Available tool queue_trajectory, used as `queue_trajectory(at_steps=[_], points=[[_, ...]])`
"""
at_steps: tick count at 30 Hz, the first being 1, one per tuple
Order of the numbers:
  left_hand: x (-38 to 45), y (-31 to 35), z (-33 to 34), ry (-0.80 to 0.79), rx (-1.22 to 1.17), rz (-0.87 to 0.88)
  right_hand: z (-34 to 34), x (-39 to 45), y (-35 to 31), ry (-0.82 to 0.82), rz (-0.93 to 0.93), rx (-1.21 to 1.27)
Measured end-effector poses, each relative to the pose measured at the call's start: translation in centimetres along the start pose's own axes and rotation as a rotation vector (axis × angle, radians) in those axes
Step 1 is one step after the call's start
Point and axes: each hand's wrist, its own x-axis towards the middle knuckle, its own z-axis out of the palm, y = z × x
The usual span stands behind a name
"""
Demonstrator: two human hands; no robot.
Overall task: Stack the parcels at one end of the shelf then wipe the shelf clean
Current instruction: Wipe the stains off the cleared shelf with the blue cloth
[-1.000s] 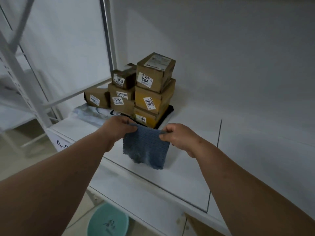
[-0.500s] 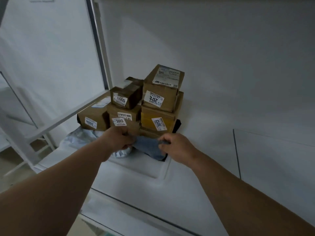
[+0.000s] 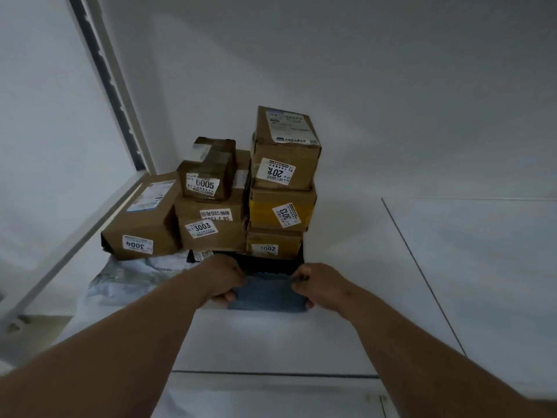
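both hands now pinch the blue cloth lowered onto the shelf beside the stacked parcels; wiping can begin.

Blue-grey cloth with a fine knobbly weave. Brown cardboard parcels, each with a white label printed in black digits. One parcel is yellow-taped. Pale grey mailer bag; black bag. White shelf.

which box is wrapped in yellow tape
The box labelled 3013, second from the top of the right-hand stack. Its front is bright yellow; the other boxes are mostly plain brown.
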Motion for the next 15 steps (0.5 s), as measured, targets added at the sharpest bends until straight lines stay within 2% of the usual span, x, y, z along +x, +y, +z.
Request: queue_trajectory(at_steps=[4, 8, 10, 13, 15], points=[[1.9, 0.1, 0.3, 0.115, -0.066, 0.032, 0.5, 1.2, 0.5, 0.240, 0.056, 0.009], [2.9, 0.1, 0.6, 0.223, 0.305, 0.166, 1.2, 0.7, 0.7, 0.348, -0.010, -0.264], [2.9, 0.2, 0.9, 0.202, 0.431, 0.211, 1.7, 0.3, 0.6, 0.242, -0.085, -0.465], [3.0, 0.3, 1.5, 0.065, 0.599, 0.215, 2.1, 0.2, 0.5, 0.027, -0.058, -0.680], [3.4, 0.3, 1.6, 0.059, 0.636, 0.213, 1.8, 0.3, 0.6, 0.034, -0.060, -0.730]])
